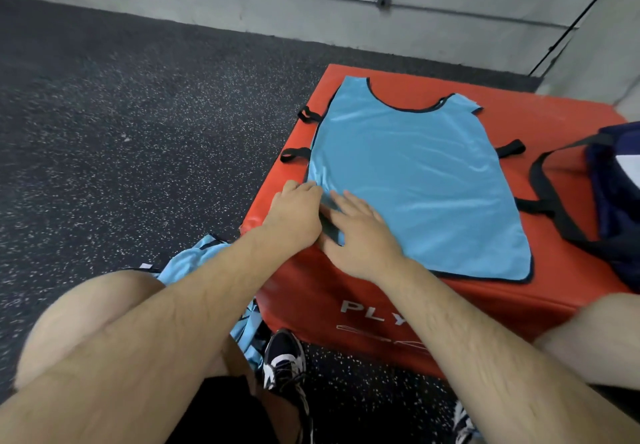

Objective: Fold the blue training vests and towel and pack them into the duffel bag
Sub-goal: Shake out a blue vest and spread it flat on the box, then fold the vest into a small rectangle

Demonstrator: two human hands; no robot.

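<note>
Two hands meet at the near left corner of a blue vest [415, 173], and from my remote seat the head camera shows them clearly. The vest lies spread flat on top of a red box [554, 121], its neckline turned away from the person. Its black side straps [294, 154] stick out past both edges.

The left hand [294, 211] has its fingers curled over the vest's left edge and grips the fabric there. The right hand [360, 232] lies just beside it, fingers straight and slightly spread, palm flat on the cloth and clamped on nothing. I see a strip of the vest's dark trim between the two hands.

The duffel bag [616, 201], navy, sits on the right end of the same box, apart from the vest and partly cut off by the frame. Its black handle [535, 180] loops out onto the red top.

A bundle of more blue vests [207, 256] lies across the person's left thigh and hangs down between the legs. I cannot count them. Below it a dark shoe [284, 360] stands on the speckled floor [104, 114], close against the box front, where white letters read "PLY".
</note>
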